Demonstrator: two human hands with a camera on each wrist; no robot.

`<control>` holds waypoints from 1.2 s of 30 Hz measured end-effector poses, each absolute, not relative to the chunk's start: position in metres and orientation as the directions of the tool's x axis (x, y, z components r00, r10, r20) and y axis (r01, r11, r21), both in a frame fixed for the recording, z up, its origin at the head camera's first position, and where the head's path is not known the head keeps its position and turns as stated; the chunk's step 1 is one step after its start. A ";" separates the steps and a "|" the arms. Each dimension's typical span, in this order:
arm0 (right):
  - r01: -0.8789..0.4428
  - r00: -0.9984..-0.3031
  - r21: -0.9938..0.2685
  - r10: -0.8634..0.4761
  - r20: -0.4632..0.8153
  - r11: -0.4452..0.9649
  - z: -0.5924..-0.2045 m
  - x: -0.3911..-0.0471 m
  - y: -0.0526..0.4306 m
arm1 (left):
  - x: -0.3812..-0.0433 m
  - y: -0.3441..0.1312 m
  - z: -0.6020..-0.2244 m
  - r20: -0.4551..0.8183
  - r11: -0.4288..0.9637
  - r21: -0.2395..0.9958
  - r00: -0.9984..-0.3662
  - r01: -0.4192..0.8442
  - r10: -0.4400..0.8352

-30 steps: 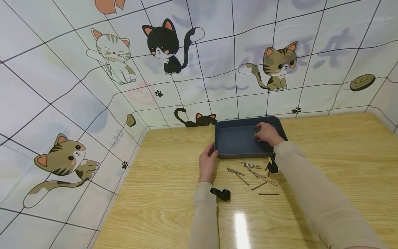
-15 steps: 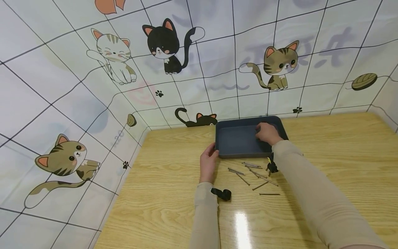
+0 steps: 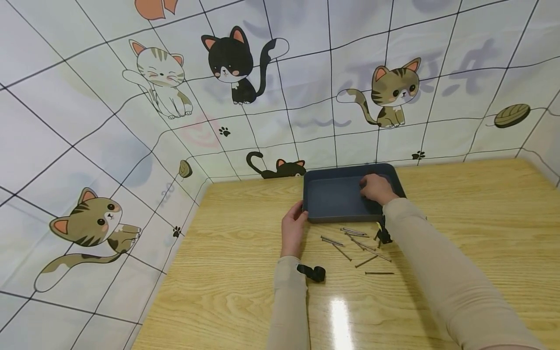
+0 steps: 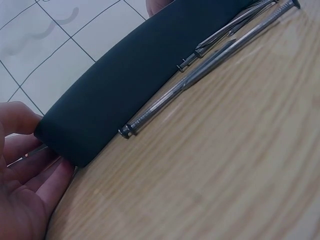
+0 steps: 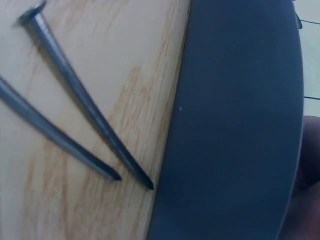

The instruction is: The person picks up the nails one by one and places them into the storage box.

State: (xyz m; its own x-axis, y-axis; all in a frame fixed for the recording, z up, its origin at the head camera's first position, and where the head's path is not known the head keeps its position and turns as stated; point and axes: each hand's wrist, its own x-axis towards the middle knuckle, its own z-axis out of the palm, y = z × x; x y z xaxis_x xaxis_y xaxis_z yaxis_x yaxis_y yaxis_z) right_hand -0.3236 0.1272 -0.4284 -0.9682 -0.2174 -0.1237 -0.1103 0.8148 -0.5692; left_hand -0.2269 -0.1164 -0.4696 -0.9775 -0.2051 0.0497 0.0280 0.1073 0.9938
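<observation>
My left hand point(image 3: 292, 231) holds the near left corner of a dark blue rectangular tray point(image 3: 332, 198). In the left wrist view its thumb and fingers point(image 4: 37, 170) lie about the tray's corner. My right hand point(image 3: 377, 188) reaches over the near side into the tray's right half, fingers bent and low; whatever is at the fingertips is hidden. Several steel nails point(image 3: 379, 273) lie loose on the table in front of the tray. Two nails point(image 5: 82, 95) show close to the tray's outer wall in the right wrist view.
The wooden table point(image 3: 227, 291) carries everything. Behind it and at the left stands a white wall covering point(image 3: 306, 107) with grid lines and cat drawings. Black wrist cameras point(image 3: 316, 273) are strapped to both sleeves.
Almost nothing differs. The right hand stays inside the tray with only a slight shift of its fingers. The left hand, tray and loose nails keep their places.
</observation>
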 end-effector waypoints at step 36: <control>-0.252 -0.954 -0.716 -0.290 0.072 0.651 -0.377 -0.265 0.139 | -0.227 -0.115 -0.476 0.069 0.101 0.994 -0.976 0.049 -0.205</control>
State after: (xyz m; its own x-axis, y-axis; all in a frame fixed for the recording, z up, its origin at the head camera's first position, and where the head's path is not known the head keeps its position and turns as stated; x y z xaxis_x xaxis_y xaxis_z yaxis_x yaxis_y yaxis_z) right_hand -0.2647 0.1386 -0.3768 -0.9543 -0.2898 0.0722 -0.2519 0.6509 -0.7161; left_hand -0.2273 -0.1149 -0.4757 -0.9762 -0.2054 0.0693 0.0493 0.1010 0.9937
